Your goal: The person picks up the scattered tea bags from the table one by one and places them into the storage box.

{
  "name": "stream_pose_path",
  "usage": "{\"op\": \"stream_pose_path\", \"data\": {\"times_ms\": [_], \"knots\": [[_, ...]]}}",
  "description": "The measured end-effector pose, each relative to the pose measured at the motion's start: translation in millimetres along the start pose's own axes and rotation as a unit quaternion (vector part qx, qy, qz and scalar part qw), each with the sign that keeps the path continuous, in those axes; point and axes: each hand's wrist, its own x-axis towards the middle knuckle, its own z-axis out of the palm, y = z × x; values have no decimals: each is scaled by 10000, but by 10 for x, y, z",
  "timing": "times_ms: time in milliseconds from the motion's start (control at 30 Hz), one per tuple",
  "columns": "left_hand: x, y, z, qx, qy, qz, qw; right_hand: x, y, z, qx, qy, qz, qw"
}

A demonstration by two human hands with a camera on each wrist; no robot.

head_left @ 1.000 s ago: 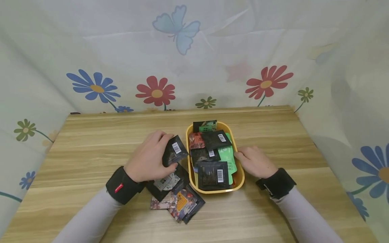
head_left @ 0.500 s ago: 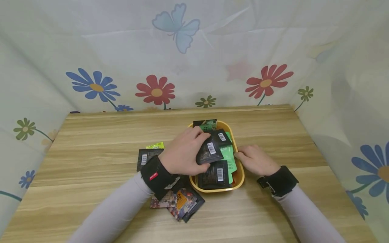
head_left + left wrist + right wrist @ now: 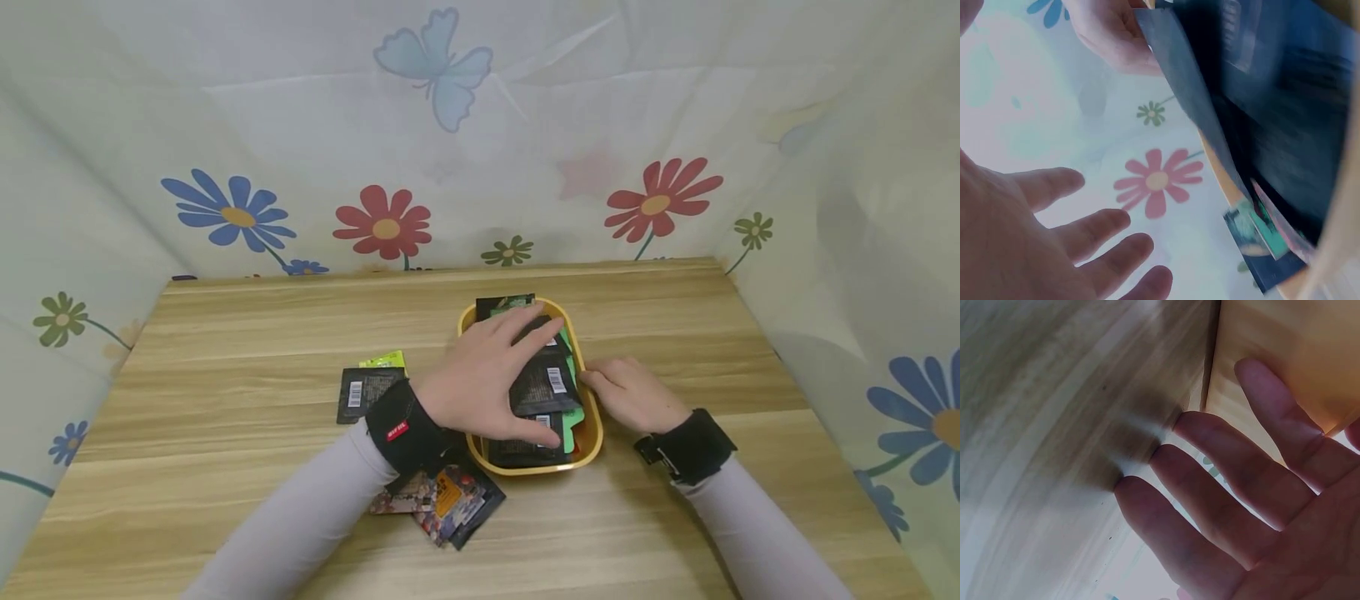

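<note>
Above the yellow basket, my left hand is spread, and nothing is between its thumb and fingers. A black sachet with a barcode label lies just beyond its fingers, on top of other sachets and a green packet. At the basket's right side is my right hand, its fingertips touching the outer wall. The right wrist view shows its fingers extended, one on the basket wall and others down on the tabletop. Part of the basket's contents is hidden by the left hand.
Left of the basket lie another black sachet and a yellow-green packet. Several patterned sachets overlap near its front left corner, partly under the left wrist. A flower-printed cloth hangs behind the wooden table.
My left hand carried a black sachet rightward from the table pile into the basket and let go of it. The right hand has stayed at the basket's side.
</note>
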Motion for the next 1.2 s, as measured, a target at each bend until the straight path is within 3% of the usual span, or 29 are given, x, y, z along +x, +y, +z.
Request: {"op": "stream_pose_path", "data": {"times_ms": [233, 333, 533, 667, 900, 1200], "knots": [[-401, -250, -94, 20, -145, -655, 9977, 6, -11, 12, -100, 78, -122, 9998], [-597, -398, -117, 136, -111, -794, 9967, 5, -14, 11, -120, 65, -101, 9999], [-958, -579, -69, 450, -66, -1167, 9921, -2, -17, 9, -73, 102, -72, 9999], [-1162, -578, 30, 614, -174, -1492, 9867, -4, -24, 7, -144, 188, -162, 9996], [-1446, -499, 214, 898, -90, -1701, 9813, -8, -27, 12, -212, 220, -155, 9994], [-1580, -380, 309, 1012, -247, -2042, 9734, -3, -22, 10, -183, 218, -194, 9994]]}}
